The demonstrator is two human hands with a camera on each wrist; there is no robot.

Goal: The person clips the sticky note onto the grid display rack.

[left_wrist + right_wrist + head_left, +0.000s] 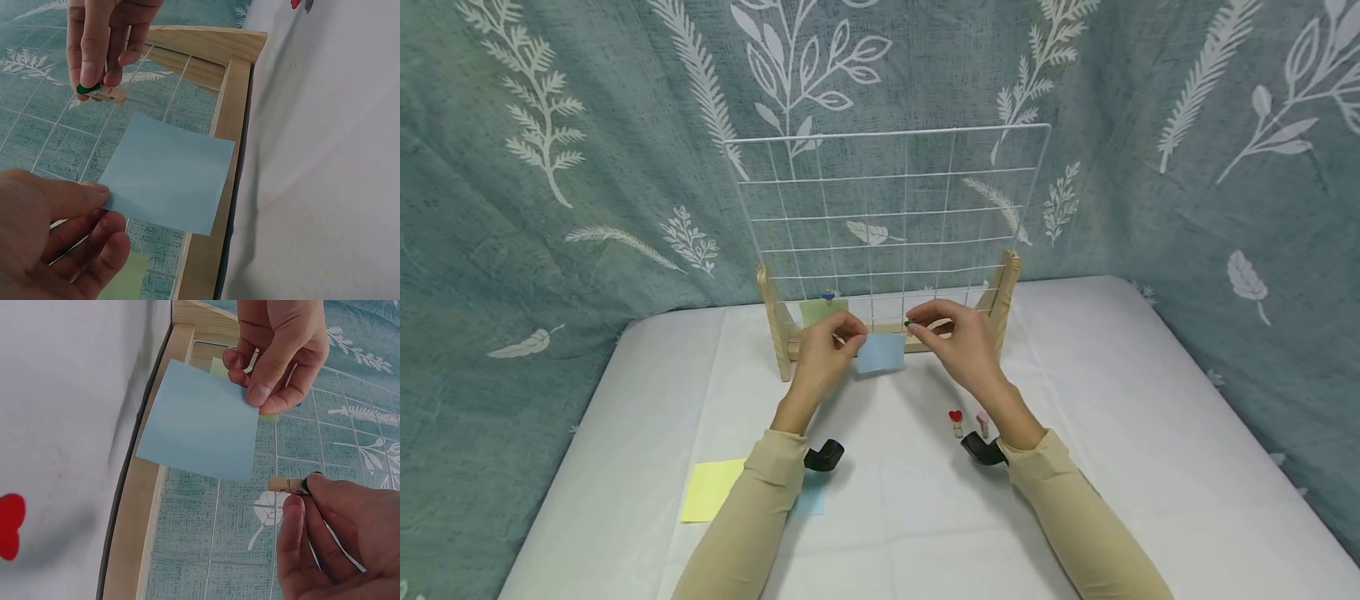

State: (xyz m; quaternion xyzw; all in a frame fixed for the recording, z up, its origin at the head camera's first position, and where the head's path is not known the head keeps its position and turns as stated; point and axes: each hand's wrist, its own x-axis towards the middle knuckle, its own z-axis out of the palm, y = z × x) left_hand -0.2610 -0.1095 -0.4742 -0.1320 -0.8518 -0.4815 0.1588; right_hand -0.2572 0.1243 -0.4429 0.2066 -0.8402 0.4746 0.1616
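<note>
Thumb and fingers of my left hand (831, 346) pinch a blue square paper note (881, 354) by its upper left corner in the head view. My right hand (957, 340) pinches a small wooden clothespin (286, 484) with a green ornament, its wooden end pointing toward the note with a small gap between. Both hands are in front of the lower part of a white wire grid (904, 218). On the grid, left of the blue note, hangs a green note (820, 311) under a clothespin with a blue ornament (828, 296), partly hidden by my left hand.
Wooden feet (1002, 292) hold the grid upright on the white-covered table (925, 533). A red heart clothespin (956, 422) and a pink one (982, 422) lie near my right wrist. Yellow notes (709, 492) and a blue note (809, 495) lie by my left forearm.
</note>
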